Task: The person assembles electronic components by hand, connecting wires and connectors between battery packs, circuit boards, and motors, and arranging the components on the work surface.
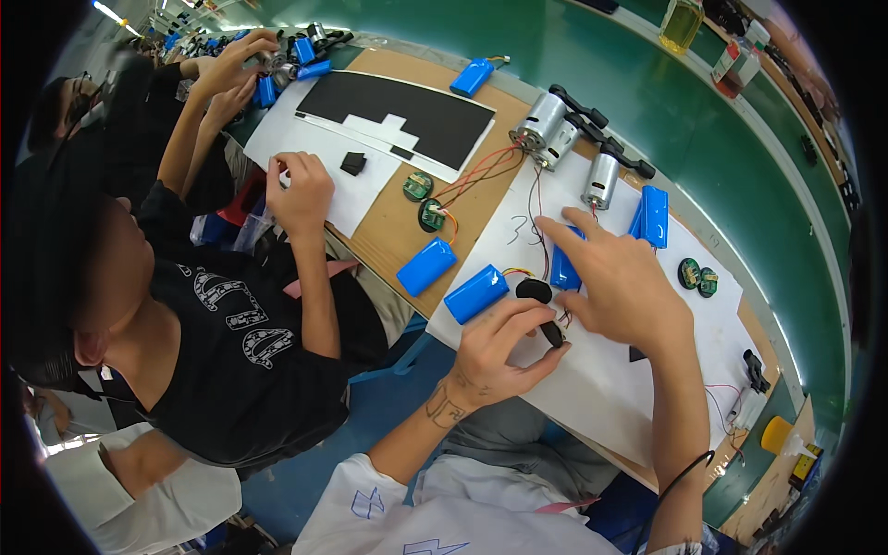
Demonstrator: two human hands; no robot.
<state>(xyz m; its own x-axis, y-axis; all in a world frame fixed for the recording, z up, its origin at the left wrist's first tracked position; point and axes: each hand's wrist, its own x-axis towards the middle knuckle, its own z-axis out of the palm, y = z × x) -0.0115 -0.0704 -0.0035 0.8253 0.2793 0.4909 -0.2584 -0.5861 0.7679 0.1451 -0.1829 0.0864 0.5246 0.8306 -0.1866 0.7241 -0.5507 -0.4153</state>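
Observation:
My left hand point(499, 356) pinches a small black round disc point(554, 334) between thumb and fingertips, above the white paper. Another black round disc point(534, 289) sits just beyond its fingers, with thin wires beside it. My right hand point(624, 282) reaches over a blue battery pack point(563, 270), fingers stretched and thumb apart; its palm side is hidden, and I cannot tell whether it touches the pack. Left of my hands lies a second blue battery pack point(476, 293) with coloured leads. Beyond my right fingers, a silver motor point(602, 179) with a black end piece trails wires toward them.
Two more silver motors point(539, 120) lie at the far side. Green circuit boards point(432, 215) rest on cardboard; another pair point(697, 277) lies at right. A co-worker's hand point(301, 194) is near a black sheet point(398, 111). Bottles point(682, 23) and a yellow container point(779, 435) stand rightward.

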